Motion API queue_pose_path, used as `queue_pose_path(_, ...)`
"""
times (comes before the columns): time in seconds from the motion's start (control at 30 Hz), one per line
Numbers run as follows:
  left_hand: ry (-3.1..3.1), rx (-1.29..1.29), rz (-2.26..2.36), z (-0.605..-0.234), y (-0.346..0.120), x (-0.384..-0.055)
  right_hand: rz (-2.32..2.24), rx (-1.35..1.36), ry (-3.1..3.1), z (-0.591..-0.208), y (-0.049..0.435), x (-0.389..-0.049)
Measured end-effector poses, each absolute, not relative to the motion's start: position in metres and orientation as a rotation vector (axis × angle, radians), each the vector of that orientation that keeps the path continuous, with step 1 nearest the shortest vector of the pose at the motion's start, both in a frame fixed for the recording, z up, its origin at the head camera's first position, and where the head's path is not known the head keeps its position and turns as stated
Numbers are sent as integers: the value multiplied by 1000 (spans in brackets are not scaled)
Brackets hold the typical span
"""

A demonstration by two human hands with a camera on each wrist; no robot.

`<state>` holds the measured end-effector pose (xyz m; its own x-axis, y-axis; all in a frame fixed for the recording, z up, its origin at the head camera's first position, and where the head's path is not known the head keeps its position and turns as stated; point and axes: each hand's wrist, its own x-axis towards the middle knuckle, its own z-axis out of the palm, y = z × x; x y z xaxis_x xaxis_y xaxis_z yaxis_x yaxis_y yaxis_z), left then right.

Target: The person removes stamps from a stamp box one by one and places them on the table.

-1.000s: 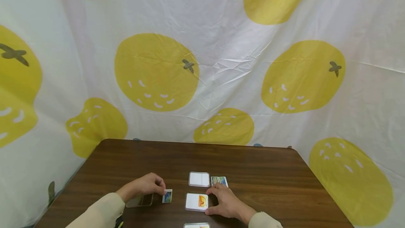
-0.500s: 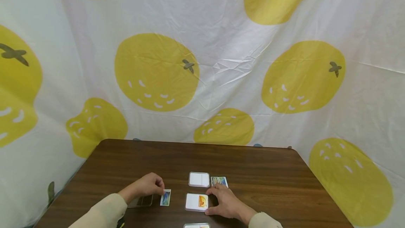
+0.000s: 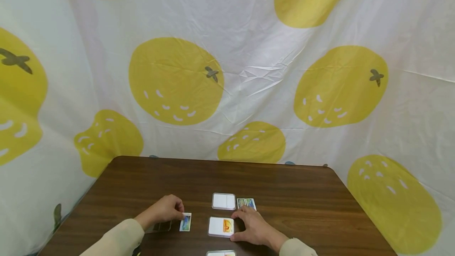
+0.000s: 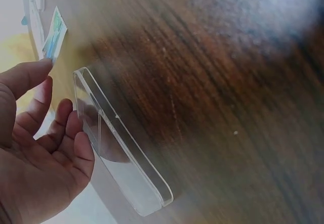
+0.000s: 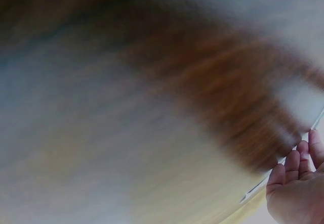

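In the head view my left hand [image 3: 167, 210] pinches a small blue-green stamp [image 3: 185, 222] with a white border, between thumb and finger. The left wrist view has the stamp [image 4: 56, 34] tilted at the thumb tip, the other fingers loosely curled. A clear plastic lid [image 4: 121, 148] stands beside those fingers. My right hand [image 3: 253, 226] holds the right end of a clear case [image 3: 215, 226], index finger at its far corner and thumb at its near corner. An orange stamp [image 3: 228, 226] sits in the right part of this case, on a white insert.
Behind the middle case lies another case [image 3: 223, 201] with a white insert. Two stamps [image 3: 246, 203] lie beside it, partly behind my right hand. A third case [image 3: 220, 253] is cut off at the bottom edge. The brown table [image 3: 284, 185] meets a fruit-print cloth [image 3: 249, 102].
The left hand has drawn the stamp slightly left and nearer to me, and more of its face shows. My right hand and the cases have stayed in place.
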<state>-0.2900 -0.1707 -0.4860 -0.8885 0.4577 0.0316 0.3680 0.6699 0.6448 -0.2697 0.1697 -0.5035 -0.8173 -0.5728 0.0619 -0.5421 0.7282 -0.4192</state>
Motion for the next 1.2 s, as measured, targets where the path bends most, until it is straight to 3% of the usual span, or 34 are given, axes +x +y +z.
queue_pose_path(0.6, 2804, 726, 979, -481, -170, -291, -625, -915, 2870, -504, 169, -270)
queue_pose_path(1.2, 2817, 738, 1162, -477, -137, -289, -643, -904, 2854, -503, 169, -269)
